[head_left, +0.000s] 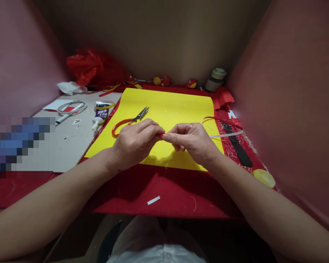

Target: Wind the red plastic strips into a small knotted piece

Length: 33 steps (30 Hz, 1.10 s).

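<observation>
My left hand [135, 143] and my right hand [194, 140] meet above a yellow corrugated sheet [164, 100], both closed in a pinch. Between their fingertips shows a tiny red end of a narrow strip [227, 135]. The rest of this strip, red on one face and whitish on the other, loops out to the right behind my right hand. Most of what the fingers grip is hidden. Beside my left hand, scissors [130, 122] with red handles lie on the sheet, blades slightly apart.
A grey board [79, 146] on the left carries a glue tube [100, 115] and a coiled tube [71, 107]. Behind are a red plastic bag [90, 67], small red-and-yellow figures [192, 84] and a lidded cup [216, 78]. A black strip [238, 148] lies right; a white scrap [153, 200] lies in front.
</observation>
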Each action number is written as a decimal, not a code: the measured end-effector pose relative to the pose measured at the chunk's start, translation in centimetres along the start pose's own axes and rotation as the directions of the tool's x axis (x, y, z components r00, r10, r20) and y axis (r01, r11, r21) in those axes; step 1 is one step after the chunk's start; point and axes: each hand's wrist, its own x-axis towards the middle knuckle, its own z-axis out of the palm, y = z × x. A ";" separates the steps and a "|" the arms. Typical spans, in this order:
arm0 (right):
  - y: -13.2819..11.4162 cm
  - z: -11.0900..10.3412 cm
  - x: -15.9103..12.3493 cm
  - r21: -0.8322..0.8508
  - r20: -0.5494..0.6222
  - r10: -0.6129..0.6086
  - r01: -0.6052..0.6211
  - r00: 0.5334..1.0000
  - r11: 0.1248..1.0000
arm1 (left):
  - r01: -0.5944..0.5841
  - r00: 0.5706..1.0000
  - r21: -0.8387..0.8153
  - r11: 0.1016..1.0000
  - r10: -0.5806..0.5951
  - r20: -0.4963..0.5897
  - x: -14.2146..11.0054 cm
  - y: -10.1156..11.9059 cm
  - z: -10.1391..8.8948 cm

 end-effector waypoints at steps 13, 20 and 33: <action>0.6 -0.4 0.6 0.079 0.125 0.031 -0.041 0.992 0.996 | 0.245 0.968 -0.332 0.911 -0.210 0.138 0.1 -0.3 0.0; 0.1 -0.1 0.4 -0.015 0.037 0.103 -0.102 0.994 0.995 | 0.051 0.995 -0.094 0.994 -0.042 0.092 -0.1 -0.6 0.3; 1.7 -1.3 0.7 0.224 0.188 0.173 -0.213 0.967 0.951 | 0.226 0.973 -0.435 0.872 -0.178 0.148 -0.3 -0.3 0.7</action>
